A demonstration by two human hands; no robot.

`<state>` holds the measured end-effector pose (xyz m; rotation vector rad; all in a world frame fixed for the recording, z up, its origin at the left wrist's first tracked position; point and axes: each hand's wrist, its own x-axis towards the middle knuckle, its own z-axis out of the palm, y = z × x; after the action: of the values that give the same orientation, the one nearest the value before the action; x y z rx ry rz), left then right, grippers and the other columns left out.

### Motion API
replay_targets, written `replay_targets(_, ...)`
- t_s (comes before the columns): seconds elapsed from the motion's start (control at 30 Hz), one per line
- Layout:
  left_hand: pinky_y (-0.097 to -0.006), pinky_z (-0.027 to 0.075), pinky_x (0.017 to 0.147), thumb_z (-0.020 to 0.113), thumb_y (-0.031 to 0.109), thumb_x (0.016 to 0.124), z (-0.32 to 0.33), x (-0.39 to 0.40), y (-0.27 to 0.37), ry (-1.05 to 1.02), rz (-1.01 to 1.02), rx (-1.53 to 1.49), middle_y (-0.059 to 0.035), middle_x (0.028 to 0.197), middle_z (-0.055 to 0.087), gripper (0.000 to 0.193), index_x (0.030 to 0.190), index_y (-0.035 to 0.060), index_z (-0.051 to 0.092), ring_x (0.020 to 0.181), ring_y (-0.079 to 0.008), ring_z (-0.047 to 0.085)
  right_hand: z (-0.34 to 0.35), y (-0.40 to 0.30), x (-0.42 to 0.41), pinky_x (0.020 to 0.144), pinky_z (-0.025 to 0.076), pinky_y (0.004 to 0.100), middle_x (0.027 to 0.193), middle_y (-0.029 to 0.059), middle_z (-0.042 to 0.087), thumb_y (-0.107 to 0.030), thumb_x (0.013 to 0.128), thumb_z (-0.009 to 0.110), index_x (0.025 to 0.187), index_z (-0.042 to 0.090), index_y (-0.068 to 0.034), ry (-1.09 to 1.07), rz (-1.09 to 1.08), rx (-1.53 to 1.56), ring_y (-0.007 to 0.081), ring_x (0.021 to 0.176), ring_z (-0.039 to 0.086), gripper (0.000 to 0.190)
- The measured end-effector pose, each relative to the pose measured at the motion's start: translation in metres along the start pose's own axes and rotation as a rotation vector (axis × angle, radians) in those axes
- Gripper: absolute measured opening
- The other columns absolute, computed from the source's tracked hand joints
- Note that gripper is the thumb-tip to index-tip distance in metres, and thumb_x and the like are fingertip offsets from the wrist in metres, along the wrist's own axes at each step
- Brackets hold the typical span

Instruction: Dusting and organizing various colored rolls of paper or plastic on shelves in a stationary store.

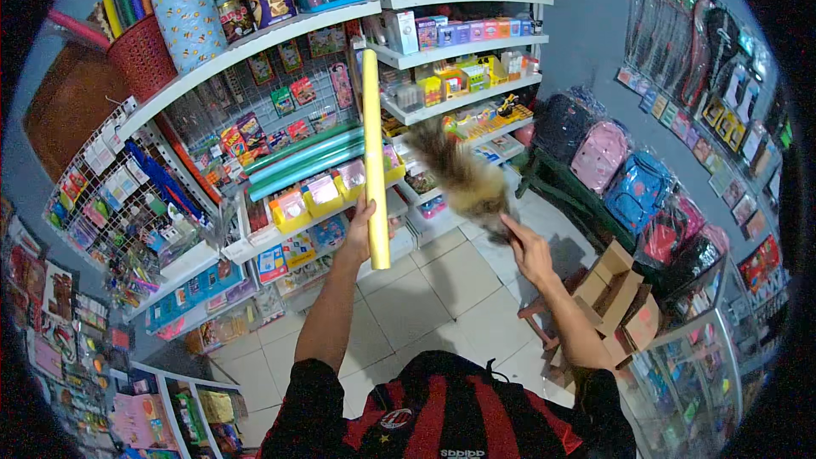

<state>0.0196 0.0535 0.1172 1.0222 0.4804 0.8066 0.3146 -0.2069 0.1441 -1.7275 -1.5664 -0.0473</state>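
Observation:
A long yellow roll (375, 159) stands nearly upright in my left hand (361, 226), gripped near its lower part. My right hand (528, 250) holds the handle end of a brown feather duster (468, 182), blurred by motion, whose tip points up and left towards the shelves. Behind the yellow roll, several green and light-blue rolls (306, 159) lie side by side on a shelf. Yellow bins (322, 194) with small packets line the shelf front just below them.
White shelves (459, 99) with small boxed goods curve ahead. Wrapped backpacks (637, 188) rest on a green bench at the right. Open cardboard boxes (609, 287) and a glass display case (692, 370) are near my right arm. A wire rack (121, 204) of goods stands at the left.

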Motion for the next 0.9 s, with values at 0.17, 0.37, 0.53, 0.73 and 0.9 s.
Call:
replay_targets(0.17, -0.0433, 0.057, 0.075, 0.039, 0.064, 0.097, 0.009, 0.02, -0.008, -0.298, -0.082, -0.236, -0.0061, 0.095, 0.058, 0.062, 0.141, 0.0203, 0.044, 0.088, -0.0238, 0.062, 0.047, -0.041, 0.022, 0.08, 0.054, 0.0442, 0.103, 0.0193, 0.067, 0.001, 0.086, 0.058, 0.141, 0.052, -0.02, 0.022, -0.133, 0.09, 0.038, 0.09, 0.066, 0.059)
replay_targets(0.37, -0.0534, 0.053, 0.087, 0.039, 0.074, 0.089, -0.021, 0.027, -0.003, -0.59, 0.032, -0.533, -0.029, 0.136, 0.049, 0.087, 0.158, 0.0251, 0.019, 0.101, -0.0347, 0.061, 0.042, -0.013, -0.067, 0.076, 0.056, 0.0448, 0.095, 0.0137, 0.065, -0.002, 0.084, 0.059, 0.144, 0.049, -0.026, -0.45, -0.131, -0.14, 0.0369, 0.083, 0.065, 0.065)
replay_targets(0.53, -0.044, 0.053, 0.065, 0.021, 0.079, 0.089, -0.019, 0.002, 0.009, -0.141, -0.039, -0.325, -0.0177, 0.124, 0.058, 0.084, 0.156, 0.0281, 0.025, 0.075, -0.0318, 0.062, 0.011, 0.009, -0.076, 0.073, 0.053, 0.0461, 0.09, 0.0156, 0.064, -0.001, 0.084, 0.06, 0.14, 0.053, -0.023, -0.222, -0.094, -0.081, 0.038, 0.081, 0.063, 0.06)
replay_targets(0.73, -0.0424, 0.055, 0.068, 0.029, 0.087, 0.082, 0.013, 0.008, -0.001, -0.127, -0.071, -0.092, -0.0167, 0.127, 0.057, 0.097, 0.156, 0.0249, 0.027, 0.084, -0.0273, 0.063, 0.02, -0.035, 0.017, 0.072, 0.052, 0.0473, 0.091, 0.0177, 0.064, -0.002, 0.087, 0.059, 0.138, 0.055, -0.02, 0.08, 0.012, -0.085, 0.0395, 0.081, 0.064, 0.055)
replay_targets(0.9, -0.041, 0.055, 0.079, 0.026, 0.083, 0.087, 0.028, 0.02, 0.0, -0.197, -0.018, -0.102, -0.0116, 0.123, 0.06, 0.095, 0.157, 0.0195, 0.025, 0.094, -0.0238, 0.063, 0.04, -0.066, 0.008, 0.072, 0.053, 0.047, 0.093, 0.0155, 0.065, -0.005, 0.088, 0.059, 0.141, 0.052, -0.022, -0.138, 0.005, -0.203, 0.038, 0.081, 0.065, 0.055)
